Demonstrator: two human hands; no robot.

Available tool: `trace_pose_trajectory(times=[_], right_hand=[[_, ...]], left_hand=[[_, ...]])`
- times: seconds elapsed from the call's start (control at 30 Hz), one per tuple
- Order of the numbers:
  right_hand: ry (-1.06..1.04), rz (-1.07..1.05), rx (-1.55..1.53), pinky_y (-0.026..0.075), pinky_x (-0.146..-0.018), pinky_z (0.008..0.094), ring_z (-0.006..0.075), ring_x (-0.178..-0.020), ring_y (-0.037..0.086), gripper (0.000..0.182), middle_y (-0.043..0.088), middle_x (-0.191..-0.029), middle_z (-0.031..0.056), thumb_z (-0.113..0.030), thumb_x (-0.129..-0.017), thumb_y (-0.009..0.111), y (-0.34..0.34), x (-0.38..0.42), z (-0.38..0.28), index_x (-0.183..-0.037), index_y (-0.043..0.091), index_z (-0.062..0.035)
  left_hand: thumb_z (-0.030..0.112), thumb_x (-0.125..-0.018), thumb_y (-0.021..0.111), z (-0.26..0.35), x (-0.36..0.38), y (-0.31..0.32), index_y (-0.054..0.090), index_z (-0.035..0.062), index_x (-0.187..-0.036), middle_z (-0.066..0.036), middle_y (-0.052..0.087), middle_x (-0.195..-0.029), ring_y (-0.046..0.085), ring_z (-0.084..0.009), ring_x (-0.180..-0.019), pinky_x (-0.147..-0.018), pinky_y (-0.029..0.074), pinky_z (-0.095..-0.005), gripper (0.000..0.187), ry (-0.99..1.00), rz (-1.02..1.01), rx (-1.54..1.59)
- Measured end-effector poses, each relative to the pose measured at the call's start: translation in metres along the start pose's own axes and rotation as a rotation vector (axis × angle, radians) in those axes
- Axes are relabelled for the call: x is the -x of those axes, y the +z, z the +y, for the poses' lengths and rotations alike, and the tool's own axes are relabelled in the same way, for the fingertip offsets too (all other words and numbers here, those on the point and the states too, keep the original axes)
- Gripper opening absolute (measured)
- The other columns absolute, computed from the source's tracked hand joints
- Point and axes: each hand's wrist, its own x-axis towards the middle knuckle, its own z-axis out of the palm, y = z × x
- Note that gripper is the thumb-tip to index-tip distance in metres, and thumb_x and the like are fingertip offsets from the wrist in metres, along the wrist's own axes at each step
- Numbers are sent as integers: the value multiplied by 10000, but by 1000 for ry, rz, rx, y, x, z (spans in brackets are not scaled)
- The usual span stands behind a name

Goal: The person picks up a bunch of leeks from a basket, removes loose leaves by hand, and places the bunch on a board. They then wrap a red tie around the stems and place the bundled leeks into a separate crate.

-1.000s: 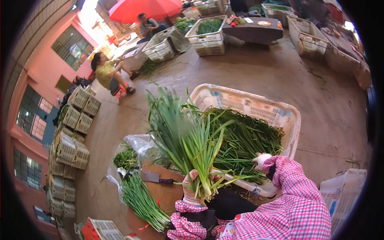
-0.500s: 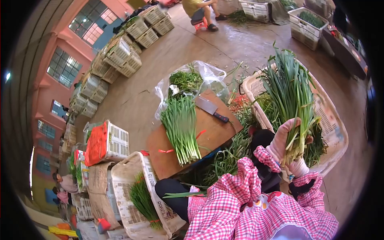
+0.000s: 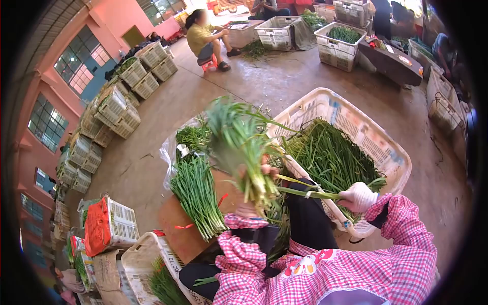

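right hand (image 3: 357,197) left the bunch (image 3: 239,142) | now pinches loose stalk (image 3: 305,192) | left hand (image 3: 251,195) grips bunch

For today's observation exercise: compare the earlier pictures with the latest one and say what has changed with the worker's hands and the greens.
Half a second ago both hands gripped the bunch of green onions. Now only the left hand holds it upright, while the right hand has let go and draws a few stalks sideways over the basket. The cut pile still lies on the board.
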Motion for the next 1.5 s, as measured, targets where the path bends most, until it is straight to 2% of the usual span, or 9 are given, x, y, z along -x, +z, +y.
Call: trace_pose_trajectory(times=[0.17,0.27,0.37,0.53,0.7,0.77,1.03,1.23,1.5], right_hand=[[548,-616,501,493,-760,442,336,-833,637,431,652,-835,161,-414,-755,636,-23,42,46,-1016,626,-71],[326,-321,740,447,-898,419,339,-1044,569,632,602,-1085,207,-426,-708,687,-35,23,30,-1190,548,-41],[266,-62,-118,407,-984,377,330,-1159,509,725,529,-1248,216,-380,-717,719,-51,-39,-35,-1290,468,-12],[11,-318,-1168,263,-1090,362,248,-1304,353,884,346,-1419,192,-423,-815,659,36,-130,-74,-1422,202,29],[-170,-286,-1986,317,-1060,422,224,-1277,389,926,393,-1409,74,-615,-739,648,86,-182,-122,-1420,293,-97],[4,-81,-2177,334,-1046,462,247,-1238,435,918,461,-1356,72,-643,-682,666,94,-188,-124,-1364,384,-99],[298,-126,-2220,525,-804,407,238,-890,643,510,651,-1056,103,-336,-796,699,99,-207,-143,-1188,548,-46],[288,-36,-1999,527,-802,392,236,-891,644,427,649,-1045,104,-179,-821,645,60,-216,-176,-1207,539,-28],[-24,-176,-1484,466,-868,309,171,-974,585,468,630,-1097,79,-172,-785,691,-4,-274,-206,-1203,546,-20]], left_hand=[[375,-876,586,51,43,15,539,-47,-1123,-119,626,-935,610,-237,-865,-726,562,-357,491,267,363,-279],[357,-875,582,68,71,24,552,-49,-1107,-128,640,-938,634,-253,-816,-717,574,-380,469,179,392,-399],[351,-878,560,77,94,-1,575,-29,-1073,-169,640,-906,636,-365,-865,-511,586,-474,427,74,408,-426],[338,-871,568,61,120,-11,632,-28,-943,-228,631,-917,625,-392,-877,-683,561,-432,378,-129,451,-572],[212,-834,618,55,160,-23,415,-91,-1274,-209,589,-1133,610,-324,-976,-836,516,-474,572,-445,484,-594],[108,-800,652,42,159,16,473,-6,-1270,-121,603,-1136,601,-217,-992,-902,467,-327,515,-360,415,-769],[102,-771,714,49,170,8,375,44,-1357,-80,524,-1275,505,-208,-1149,-978,408,-347,679,-659,537,-910],[212,-802,703,77,148,1,458,17,-1296,-73,552,-1224,515,-188,-1117,-955,418,-323,585,-405,666,-1089],[171,-811,715,109,86,40,536,44,-1201,-29,586,-1130,544,-154,-1007,-887,436,-300,447,413,572,-1482]])
